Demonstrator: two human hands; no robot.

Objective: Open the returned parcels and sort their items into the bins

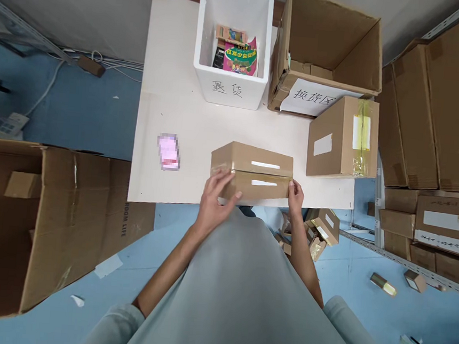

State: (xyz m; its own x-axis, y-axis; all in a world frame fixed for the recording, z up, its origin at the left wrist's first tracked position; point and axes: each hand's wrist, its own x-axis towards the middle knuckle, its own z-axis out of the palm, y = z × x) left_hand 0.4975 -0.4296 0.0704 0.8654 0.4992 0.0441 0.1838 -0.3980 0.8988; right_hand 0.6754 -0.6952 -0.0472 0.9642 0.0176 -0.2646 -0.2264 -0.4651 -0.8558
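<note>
A brown cardboard box (262,167) with two white label strips and a seam along its near face is at the front edge of the white table (179,108). My left hand (217,197) touches the box's left end, its fingers spread. At the right end, my right hand (296,195) grips the box between thumb and fingers. To the right stands a larger taped carton (328,143) with white labels. A blurred pink phone-like item (169,152) lies at the left.
Behind are a white foam bin (229,89) holding colourful packets and an open carton (333,36) with smaller boxes. A big open carton (72,222) stands at left. Shelving with cartons (452,106) is at right; small boxes (327,226) lie below the table edge.
</note>
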